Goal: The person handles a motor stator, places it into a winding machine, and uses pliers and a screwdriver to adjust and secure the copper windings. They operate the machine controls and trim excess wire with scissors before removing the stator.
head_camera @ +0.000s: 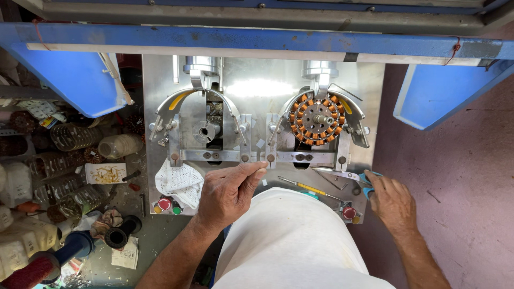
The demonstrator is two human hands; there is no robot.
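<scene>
Head view: your right hand (392,199) fingers look closed on the scissors (350,176), blades pointing left; your left hand (229,191) pinches, maybe empty, below-left of the wound stator (317,120).

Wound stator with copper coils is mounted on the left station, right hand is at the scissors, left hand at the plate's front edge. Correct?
Not quite. The head view shows the wound stator on the right station; the left station is bare. The right hand is at the scissors, the left hand at the plate's front edge.

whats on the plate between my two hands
In the head view, a yellow-handled screwdriver lies on the metal plate between the left hand and the right hand, which grips scissors.
</scene>
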